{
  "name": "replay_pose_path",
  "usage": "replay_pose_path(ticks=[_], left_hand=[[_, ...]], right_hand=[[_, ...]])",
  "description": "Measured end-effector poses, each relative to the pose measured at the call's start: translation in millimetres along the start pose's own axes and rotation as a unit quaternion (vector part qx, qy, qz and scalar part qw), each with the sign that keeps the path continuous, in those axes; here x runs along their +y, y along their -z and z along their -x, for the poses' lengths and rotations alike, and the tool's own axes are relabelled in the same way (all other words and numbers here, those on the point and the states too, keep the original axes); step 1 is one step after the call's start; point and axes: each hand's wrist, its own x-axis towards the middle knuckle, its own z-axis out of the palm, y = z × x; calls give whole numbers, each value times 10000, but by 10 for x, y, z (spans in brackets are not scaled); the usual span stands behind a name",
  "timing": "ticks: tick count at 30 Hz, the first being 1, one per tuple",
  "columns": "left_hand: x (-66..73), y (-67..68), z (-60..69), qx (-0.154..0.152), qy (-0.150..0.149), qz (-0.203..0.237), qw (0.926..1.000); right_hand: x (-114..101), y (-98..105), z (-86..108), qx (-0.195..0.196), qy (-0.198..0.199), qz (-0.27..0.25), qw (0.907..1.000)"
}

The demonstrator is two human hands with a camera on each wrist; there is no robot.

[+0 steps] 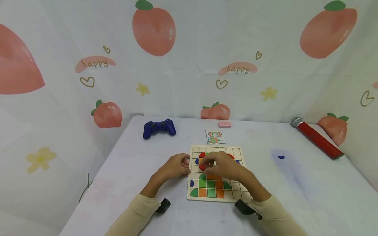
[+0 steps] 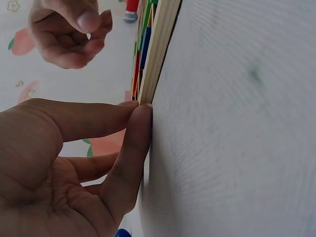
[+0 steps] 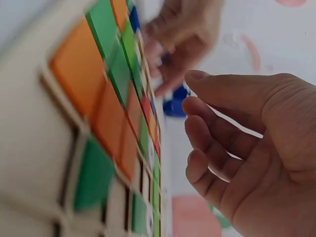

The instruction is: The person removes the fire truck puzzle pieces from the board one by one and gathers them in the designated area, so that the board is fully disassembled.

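A wooden grid board (image 1: 237, 186) lies on the table, its cells partly filled with red, blue, green and orange pieces. My left hand (image 1: 174, 165) is at the board's left side; in the left wrist view its thumb and index fingertips pinch the board's edge (image 2: 160, 44). Above the board hovers my right hand (image 1: 224, 165), fingers loosely bent. The right wrist view shows nothing between the right thumb and fingers (image 3: 200, 133). Orange squares (image 3: 76, 64) and a green piece (image 3: 94, 175) sit in cells beside it. Part of the pattern is hidden beneath my right hand.
Behind the board lies a pattern card (image 1: 216, 137), with a pink block (image 1: 224, 124) beyond it. A blue game controller (image 1: 159, 127) is at the back left. To the right are a loose blue piece (image 1: 281, 157) and a red microphone (image 1: 317, 137).
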Motion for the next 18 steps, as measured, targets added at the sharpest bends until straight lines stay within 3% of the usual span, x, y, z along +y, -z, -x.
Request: replay_pose_path(ticks=[10,18], left_hand=[[6,-18,4,4,131,22,9999],[10,-16,2,33,115,3,9999]], right_hand=[[453,459,145,821,-848,-38,9930],[812,789,358,1204,-1432,24,9823]])
